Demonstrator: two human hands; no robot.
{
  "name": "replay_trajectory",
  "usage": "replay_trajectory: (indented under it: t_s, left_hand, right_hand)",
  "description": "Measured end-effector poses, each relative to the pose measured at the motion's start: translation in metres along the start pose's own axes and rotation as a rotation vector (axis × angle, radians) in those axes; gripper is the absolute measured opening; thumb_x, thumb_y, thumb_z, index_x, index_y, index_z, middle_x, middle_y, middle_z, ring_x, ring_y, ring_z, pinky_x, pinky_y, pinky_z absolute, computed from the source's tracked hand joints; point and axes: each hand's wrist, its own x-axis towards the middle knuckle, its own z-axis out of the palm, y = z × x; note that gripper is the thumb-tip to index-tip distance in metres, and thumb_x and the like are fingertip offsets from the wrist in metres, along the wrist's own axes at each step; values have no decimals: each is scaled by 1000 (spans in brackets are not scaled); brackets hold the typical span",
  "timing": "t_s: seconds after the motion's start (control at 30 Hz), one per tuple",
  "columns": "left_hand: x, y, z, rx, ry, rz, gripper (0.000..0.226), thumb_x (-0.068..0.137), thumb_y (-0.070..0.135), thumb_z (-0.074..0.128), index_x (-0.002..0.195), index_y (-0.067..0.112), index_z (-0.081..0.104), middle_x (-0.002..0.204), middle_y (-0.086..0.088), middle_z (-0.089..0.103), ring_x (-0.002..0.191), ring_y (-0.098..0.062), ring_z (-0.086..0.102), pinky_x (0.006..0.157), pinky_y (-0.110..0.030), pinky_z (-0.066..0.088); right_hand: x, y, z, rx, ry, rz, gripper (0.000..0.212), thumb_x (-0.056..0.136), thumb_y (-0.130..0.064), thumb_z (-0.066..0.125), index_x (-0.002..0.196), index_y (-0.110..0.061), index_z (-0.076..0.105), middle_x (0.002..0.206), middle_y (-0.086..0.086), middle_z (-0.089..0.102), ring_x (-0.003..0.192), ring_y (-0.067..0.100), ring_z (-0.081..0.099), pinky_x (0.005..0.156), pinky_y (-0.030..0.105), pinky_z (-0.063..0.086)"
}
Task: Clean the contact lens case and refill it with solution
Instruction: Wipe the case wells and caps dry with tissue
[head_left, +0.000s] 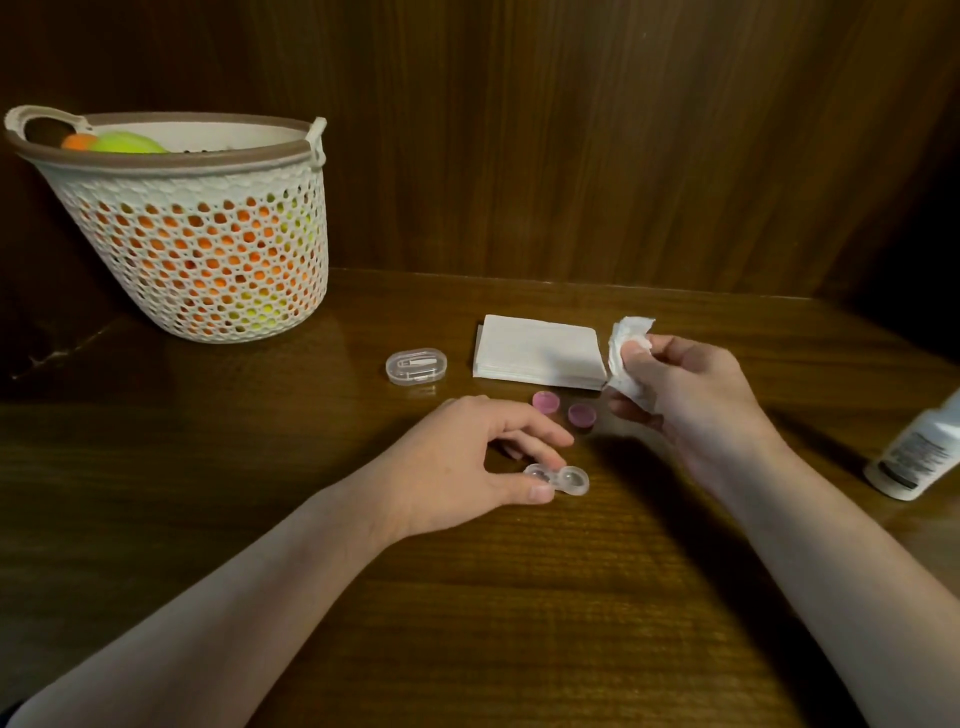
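A clear two-well contact lens case (563, 479) lies on the wooden table (467, 597) with both wells uncovered. My left hand (467, 462) pinches its left well between thumb and fingers. Two pink caps (545, 401) (582, 414) lie just behind the case. My right hand (691, 395) is raised to the right of the caps and grips a crumpled white tissue (626, 358). A white solution bottle (919, 457) lies tilted at the right edge, partly cut off.
A stack of white tissues (540, 351) lies behind the caps. A small clear oval box (416, 366) with tools inside sits to its left. A white perforated basket (208, 234) holding orange and green items stands at the back left. Wooden wall panels close the back.
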Motion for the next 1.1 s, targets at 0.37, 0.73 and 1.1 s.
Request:
replay_trajectory:
  t_s: [0.37, 0.73, 1.1]
  left_hand:
    - [0, -4, 1, -85, 211, 47, 33, 100, 22, 73, 128, 41, 71, 107, 31, 71, 101, 15, 65, 73, -2, 48]
    - [3, -5, -2, -30, 291, -23, 27, 103, 27, 69, 115, 50, 71, 107, 29, 69, 105, 19, 58, 77, -7, 54]
    - [5, -7, -1, -152, 333, -54, 24, 105, 25, 67, 121, 41, 74, 107, 20, 76, 99, 8, 69, 84, -16, 59]
  right_hand:
    - [10, 15, -6, -415, -40, -292, 35, 109, -2, 52, 97, -32, 65, 115, 3, 70, 104, 20, 64, 76, 35, 53]
    - [-1, 12, 4, -836, -170, -347, 47, 77, -43, 97, 108, -45, 62, 131, -15, 58, 120, 5, 51, 72, 12, 39]
    - [-6, 16, 7, -659, -193, -393, 40, 84, -30, 94, 111, -42, 68, 118, -28, 55, 118, 0, 60, 82, 11, 45]
